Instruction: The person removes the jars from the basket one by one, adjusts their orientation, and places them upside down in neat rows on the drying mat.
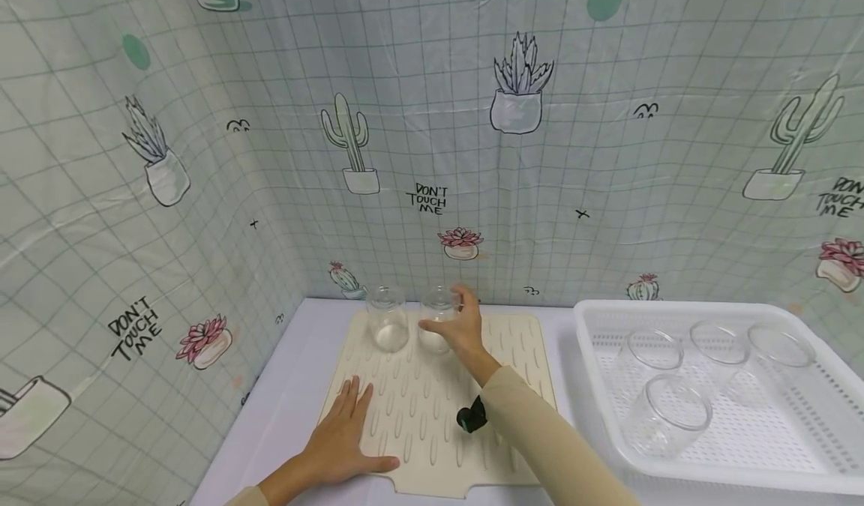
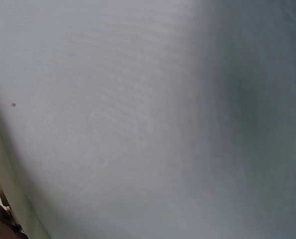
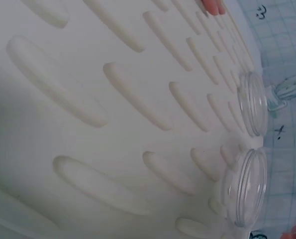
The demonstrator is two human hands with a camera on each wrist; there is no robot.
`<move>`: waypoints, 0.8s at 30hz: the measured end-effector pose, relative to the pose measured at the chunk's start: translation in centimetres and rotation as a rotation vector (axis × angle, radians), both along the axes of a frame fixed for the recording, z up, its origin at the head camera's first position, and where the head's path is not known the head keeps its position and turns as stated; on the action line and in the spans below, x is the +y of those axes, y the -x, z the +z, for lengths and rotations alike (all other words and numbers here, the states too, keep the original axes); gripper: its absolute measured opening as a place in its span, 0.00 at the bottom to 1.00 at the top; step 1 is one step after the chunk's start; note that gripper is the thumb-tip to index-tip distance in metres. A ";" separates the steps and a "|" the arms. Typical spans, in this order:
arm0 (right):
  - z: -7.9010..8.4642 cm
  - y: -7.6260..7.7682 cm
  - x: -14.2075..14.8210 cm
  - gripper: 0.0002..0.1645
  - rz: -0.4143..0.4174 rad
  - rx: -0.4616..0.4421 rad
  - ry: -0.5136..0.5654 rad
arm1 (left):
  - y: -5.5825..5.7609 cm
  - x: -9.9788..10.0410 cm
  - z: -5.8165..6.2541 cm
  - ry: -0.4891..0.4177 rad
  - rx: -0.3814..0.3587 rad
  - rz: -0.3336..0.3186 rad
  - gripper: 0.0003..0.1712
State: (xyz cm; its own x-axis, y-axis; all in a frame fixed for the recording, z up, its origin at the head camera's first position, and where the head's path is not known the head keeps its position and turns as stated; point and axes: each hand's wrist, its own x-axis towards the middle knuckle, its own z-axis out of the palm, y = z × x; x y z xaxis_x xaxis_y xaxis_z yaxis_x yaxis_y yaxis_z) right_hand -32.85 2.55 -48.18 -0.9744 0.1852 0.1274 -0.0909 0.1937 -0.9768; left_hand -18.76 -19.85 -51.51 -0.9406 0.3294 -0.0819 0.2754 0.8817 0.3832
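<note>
In the middle of the head view, the right hand (image 1: 464, 333) gripped a clear round jar (image 1: 439, 307), thumb and fingers curled about it. A matching jar (image 1: 388, 322) stood upright just left, both on a cream mat (image 1: 418, 386) patterned with long ovals. At lower left, the left hand (image 1: 340, 435) lay on the mat's edge, fingers straight. A white perforated basket (image 1: 675, 308) at lower right held four transparent jars (image 1: 668, 412). Behind the pale bench (image 1: 270, 393) hung a creased, cactus-printed grid sheet (image 1: 574, 169).

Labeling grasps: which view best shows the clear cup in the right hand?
Head: the clear cup shows nearly whole, with the right hand gripping it. Right wrist shows two cups, no grip visible to tell which; left wrist shows neither.
</note>
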 end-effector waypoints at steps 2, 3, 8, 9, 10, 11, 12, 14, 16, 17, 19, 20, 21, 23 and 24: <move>0.0 0.0 -0.1 0.51 0.013 -0.004 -0.021 | 0.0 0.0 0.0 0.001 0.004 -0.002 0.71; 0.0 0.0 -0.1 0.51 0.023 -0.008 -0.031 | 0.0 0.0 0.0 0.004 0.005 -0.003 0.71; 0.1 0.1 -0.1 0.52 0.051 -0.035 -0.085 | -0.1 0.0 0.1 0.001 0.005 -0.008 0.71; 0.2 0.1 -0.1 0.52 0.057 -0.040 -0.090 | -0.1 0.0 0.2 0.000 0.005 -0.009 0.71; 0.3 0.1 0.0 0.53 0.061 -0.046 -0.091 | -0.1 0.0 0.2 -0.003 0.006 -0.009 0.71; 0.3 0.1 0.0 0.53 0.071 -0.048 -0.085 | -0.1 0.0 0.2 -0.006 0.005 -0.008 0.71; 0.4 0.1 0.1 0.54 0.080 -0.053 -0.078 | -0.1 0.0 0.2 -0.009 0.003 -0.008 0.71; 0.6 0.0 0.3 0.55 0.096 -0.064 -0.065 | 0.0 -0.1 0.2 -0.010 0.000 -0.007 0.71; 0.8 -0.1 0.5 0.56 0.112 -0.068 -0.047 | 0.0 -0.1 0.1 -0.013 -0.005 -0.006 0.71; 0.9 -0.1 0.6 0.56 0.120 -0.071 -0.036 | 0.1 -0.1 0.1 -0.014 -0.007 -0.006 0.71; 1.3 -0.1 0.9 0.58 0.129 -0.081 -0.017 | 0.1 -0.1 0.0 -0.015 -0.007 -0.008 0.71; 1.5 -0.1 1.0 0.58 0.133 -0.084 -0.002 | 0.1 -0.1 0.0 -0.017 -0.006 -0.009 0.71; 1.8 -0.1 1.1 0.58 0.136 -0.090 0.015 | 0.0 0.0 0.0 -0.019 -0.006 -0.010 0.71; 2.4 0.0 1.4 0.59 0.144 -0.098 0.046 | 0.0 0.0 0.1 -0.019 -0.004 -0.013 0.71; 2.8 0.1 1.6 0.59 0.149 -0.099 0.061 | 0.0 0.0 0.1 -0.019 -0.006 -0.013 0.71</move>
State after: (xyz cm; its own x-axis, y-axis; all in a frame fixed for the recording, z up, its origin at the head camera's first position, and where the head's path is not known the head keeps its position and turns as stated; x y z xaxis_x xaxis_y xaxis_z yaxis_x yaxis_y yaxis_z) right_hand -32.91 4.12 -45.43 -0.9989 0.0422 0.0221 -0.0167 0.1253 -0.9920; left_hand -18.75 -19.89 -51.41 -0.9358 0.3431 -0.0810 0.2844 0.8705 0.4016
